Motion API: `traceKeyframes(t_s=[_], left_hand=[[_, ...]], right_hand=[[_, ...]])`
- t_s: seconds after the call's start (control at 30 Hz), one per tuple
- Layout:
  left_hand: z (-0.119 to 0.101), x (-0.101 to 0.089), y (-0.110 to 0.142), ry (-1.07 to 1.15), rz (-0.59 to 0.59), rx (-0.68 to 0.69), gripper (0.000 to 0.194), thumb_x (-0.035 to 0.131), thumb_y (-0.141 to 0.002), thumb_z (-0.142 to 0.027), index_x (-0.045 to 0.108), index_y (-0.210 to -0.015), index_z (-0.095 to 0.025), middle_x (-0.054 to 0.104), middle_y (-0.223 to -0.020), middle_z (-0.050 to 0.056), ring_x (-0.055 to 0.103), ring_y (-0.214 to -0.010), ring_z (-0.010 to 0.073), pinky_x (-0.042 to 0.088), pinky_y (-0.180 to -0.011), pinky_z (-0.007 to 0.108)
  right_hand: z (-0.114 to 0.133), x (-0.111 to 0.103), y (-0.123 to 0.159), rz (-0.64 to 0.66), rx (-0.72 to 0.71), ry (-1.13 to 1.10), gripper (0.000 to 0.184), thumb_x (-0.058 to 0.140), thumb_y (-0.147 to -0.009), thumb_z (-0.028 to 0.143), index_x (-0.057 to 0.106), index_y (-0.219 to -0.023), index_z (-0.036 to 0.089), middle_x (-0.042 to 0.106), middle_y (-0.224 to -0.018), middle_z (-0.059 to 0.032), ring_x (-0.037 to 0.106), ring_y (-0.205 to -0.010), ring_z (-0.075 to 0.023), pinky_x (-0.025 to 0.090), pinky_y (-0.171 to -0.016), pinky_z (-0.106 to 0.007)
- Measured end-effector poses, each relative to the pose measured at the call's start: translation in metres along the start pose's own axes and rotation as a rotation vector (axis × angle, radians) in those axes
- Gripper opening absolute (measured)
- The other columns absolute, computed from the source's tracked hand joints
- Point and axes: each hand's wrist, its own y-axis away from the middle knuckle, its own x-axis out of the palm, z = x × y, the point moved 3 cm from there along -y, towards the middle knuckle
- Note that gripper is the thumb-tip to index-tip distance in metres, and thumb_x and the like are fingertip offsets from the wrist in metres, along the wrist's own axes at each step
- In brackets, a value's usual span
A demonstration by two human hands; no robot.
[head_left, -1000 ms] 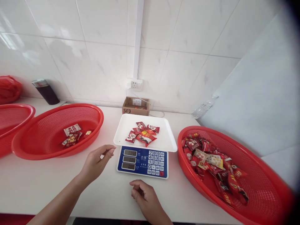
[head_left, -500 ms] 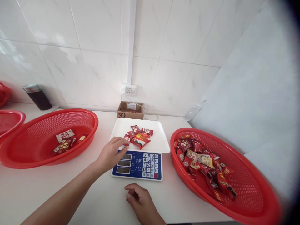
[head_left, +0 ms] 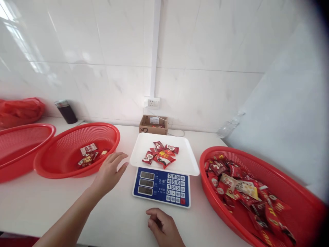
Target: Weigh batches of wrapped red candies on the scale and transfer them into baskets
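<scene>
My left hand [head_left: 110, 173] is raised beside the left edge of the white scale tray [head_left: 190, 161], thumb and fingers apart, holding nothing. On the tray lie several red and dark-red snack packets [head_left: 163, 156] in a loose cluster. Below the tray is the scale's blue panel [head_left: 161, 187], with three small displays and a keypad; the digits are hard to read. My right hand [head_left: 166, 226] rests near the table in front of the panel, fingers loosely curled, a gap between thumb and forefinger, nothing visible in it.
To the right a red basket [head_left: 214, 202] holds many packets. Another red basket [head_left: 51, 161] at left holds several, with a further red basket [head_left: 25, 140] beside it. Behind stand a small cardboard box [head_left: 154, 129], a dark flask [head_left: 66, 112] and a clear plastic bottle [head_left: 229, 127].
My left hand has drawn back leftward from the packet at the tray's left side, which stays on the tray. My right hand keeps its curled pose. The whole view has shifted.
</scene>
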Motion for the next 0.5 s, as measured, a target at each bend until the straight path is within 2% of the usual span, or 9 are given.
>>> traceKeyframes(t_s=[0.1,0.17,0.27,0.37,0.5], left_hand=[[0.041,-0.019,0.013,-0.16,-0.017,-0.081,0.037,0.042,-0.084,-0.042,0.053,-0.112,-0.021,0.057,-0.115,0.01,0.049,-0.11,0.0261,0.04,-0.092,0.043],[0.067,-0.027,0.021,-0.214,0.033,-0.109,0.043,0.044,-0.081,-0.046,0.052,-0.116,-0.022,0.056,-0.118,0.01,0.047,-0.112,0.028,0.04,-0.093,0.045],[0.098,-0.03,0.026,-0.236,0.14,-0.096,0.044,0.042,-0.082,-0.048,0.054,-0.115,-0.022,0.055,-0.122,0.009,0.047,-0.115,0.0283,0.04,-0.094,0.045],[0.121,-0.027,0.017,-0.308,0.14,-0.069,0.043,0.039,-0.083,-0.046,0.056,-0.113,-0.019,0.058,-0.118,0.011,0.049,-0.112,0.0284,0.037,-0.096,0.045],[0.149,-0.03,-0.006,-0.472,0.055,-0.065,0.043,0.039,-0.085,-0.044,0.052,-0.115,-0.016,0.059,-0.115,0.011,0.049,-0.112,0.0255,0.023,-0.106,0.045]], right_hand=[[-0.004,0.001,-0.001,0.03,0.004,-0.017,0.03,0.049,-0.08,0.038,0.062,-0.097,0.019,0.061,-0.073,-0.0038,0.054,-0.066,-0.0152,0.044,-0.062,-0.025],[-0.006,0.002,-0.001,0.039,0.016,-0.033,0.032,0.049,-0.079,0.042,0.063,-0.097,0.019,0.061,-0.072,-0.0037,0.054,-0.066,-0.0156,0.043,-0.061,-0.025],[-0.013,0.006,-0.003,0.01,0.033,-0.053,0.037,0.05,-0.078,0.049,0.063,-0.095,0.019,0.059,-0.069,-0.0033,0.054,-0.063,-0.0154,0.043,-0.059,-0.025],[-0.022,0.01,-0.004,-0.035,0.042,-0.067,0.043,0.048,-0.076,0.056,0.064,-0.094,0.019,0.057,-0.067,-0.0029,0.052,-0.061,-0.0153,0.042,-0.058,-0.025],[-0.029,0.012,-0.003,-0.063,0.037,-0.077,0.049,0.045,-0.076,0.061,0.063,-0.094,0.019,0.056,-0.067,-0.0032,0.051,-0.061,-0.0153,0.042,-0.058,-0.025]])
